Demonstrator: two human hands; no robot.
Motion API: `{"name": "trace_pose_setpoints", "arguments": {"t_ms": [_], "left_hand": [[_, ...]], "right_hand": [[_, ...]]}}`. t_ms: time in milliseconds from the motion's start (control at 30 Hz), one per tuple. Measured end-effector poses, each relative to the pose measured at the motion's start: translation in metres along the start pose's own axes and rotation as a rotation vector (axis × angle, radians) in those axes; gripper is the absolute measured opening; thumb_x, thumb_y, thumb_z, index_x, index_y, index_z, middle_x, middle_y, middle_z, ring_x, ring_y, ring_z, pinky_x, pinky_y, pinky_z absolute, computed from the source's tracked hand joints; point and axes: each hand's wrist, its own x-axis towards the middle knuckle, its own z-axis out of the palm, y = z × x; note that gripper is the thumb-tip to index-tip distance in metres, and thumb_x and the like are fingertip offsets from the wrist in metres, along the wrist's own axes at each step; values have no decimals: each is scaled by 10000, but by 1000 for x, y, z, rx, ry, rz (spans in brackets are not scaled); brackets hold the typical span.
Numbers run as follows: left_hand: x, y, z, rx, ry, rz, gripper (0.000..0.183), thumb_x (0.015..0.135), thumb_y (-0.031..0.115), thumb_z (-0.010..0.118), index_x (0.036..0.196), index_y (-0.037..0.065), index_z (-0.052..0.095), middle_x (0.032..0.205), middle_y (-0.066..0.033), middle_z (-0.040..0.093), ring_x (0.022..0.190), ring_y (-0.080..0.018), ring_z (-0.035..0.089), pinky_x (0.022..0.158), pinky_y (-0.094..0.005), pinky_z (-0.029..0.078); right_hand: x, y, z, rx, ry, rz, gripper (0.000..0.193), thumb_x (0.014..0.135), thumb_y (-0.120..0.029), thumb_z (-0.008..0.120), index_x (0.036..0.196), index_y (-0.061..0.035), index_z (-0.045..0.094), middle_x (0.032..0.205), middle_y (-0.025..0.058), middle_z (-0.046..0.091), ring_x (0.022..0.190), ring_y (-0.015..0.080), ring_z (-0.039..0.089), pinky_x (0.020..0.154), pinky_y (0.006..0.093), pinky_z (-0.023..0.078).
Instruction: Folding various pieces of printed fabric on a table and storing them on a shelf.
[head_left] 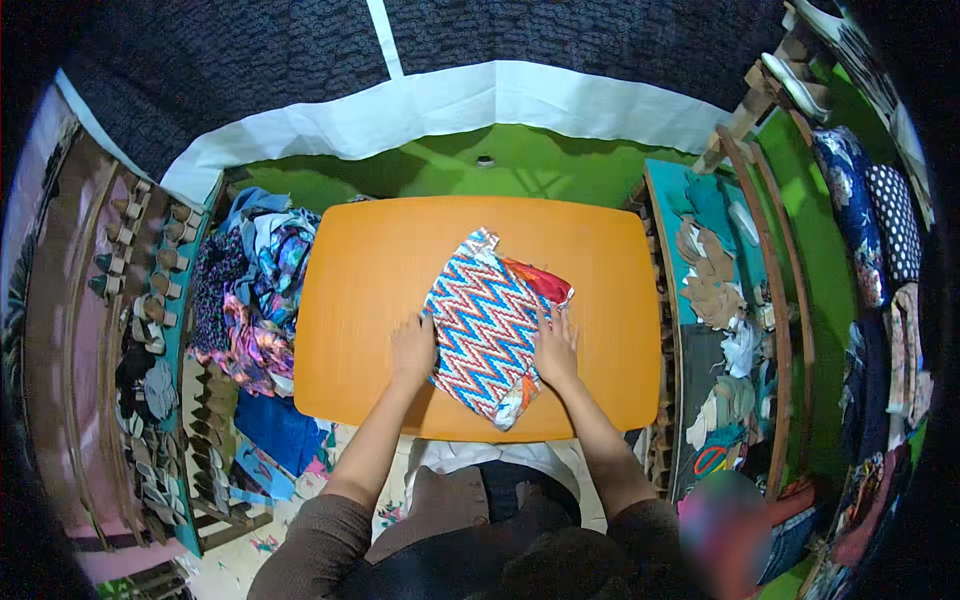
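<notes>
A folded zigzag-patterned garment (484, 325) in blue, white and red lies on the orange table (350, 260). A plain red part of it (545, 283) sticks out at its upper right, and a small orange and white bit shows at its lower end. My left hand (413, 347) rests along the garment's left edge, fingers fairly flat, their tips partly hard to see. On the garment's right edge lies my right hand (556, 350), its fingers stretched out and spread, pointing away from me.
A heap of colourful clothes (262, 285) sits left of the table. Shoe racks (165, 270) stand at far left. Shelves with cloth pieces (712, 270) line the right side, and folded clothes (860, 220) lie beyond them. A dark curtain with white trim hangs behind.
</notes>
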Motion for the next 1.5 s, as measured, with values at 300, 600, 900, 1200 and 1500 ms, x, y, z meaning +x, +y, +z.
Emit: {"name": "trace_pose_setpoints", "arguments": {"t_ms": [300, 600, 900, 1200, 1500], "left_hand": [[-25, 30, -41, -96, -21, 56, 319, 795, 215, 556, 1048, 30, 494, 992, -159, 517, 934, -327, 513, 809, -428, 417], [83, 9, -10, -63, 66, 473, 442, 769, 271, 576, 1151, 71, 483, 1217, -117, 466, 1098, -283, 456, 983, -447, 287], [93, 3, -44, -363, -586, 342, 261, 854, 276, 487, 941, 37, 544, 687, -132, 589, 687, -335, 573, 693, -415, 454], [59, -20, -20, -359, -56, 179, 319, 836, 316, 512, 1043, 76, 540, 1086, -133, 537, 1022, -320, 499, 840, -427, 398], [48, -5, -37, 189, -538, 26, 340, 849, 334, 427, 834, 100, 673, 910, -123, 645, 855, -264, 624, 706, -397, 465]], "right_hand": [[32, 14, -26, 151, -66, -228, 511, 816, -162, 485, 1296, -52, 349, 1361, 165, 306, 1285, 326, 233, 1042, 500, 173], [52, 1, -24, 10, -223, -147, 575, 709, -214, 585, 1235, -60, 410, 1220, 126, 423, 1171, 291, 374, 1013, 539, 199], [82, 20, -32, 714, -836, 25, 251, 846, -163, 466, 976, 1, 606, 877, 119, 632, 794, 169, 565, 741, 283, 441], [53, -1, -16, 551, -17, 119, 369, 802, -221, 556, 1088, 12, 540, 1056, 209, 552, 1006, 348, 517, 889, 375, 399], [72, 0, -10, 597, 58, 32, 272, 825, -74, 513, 1092, -22, 525, 993, 136, 583, 998, 271, 543, 824, 322, 439]]}}
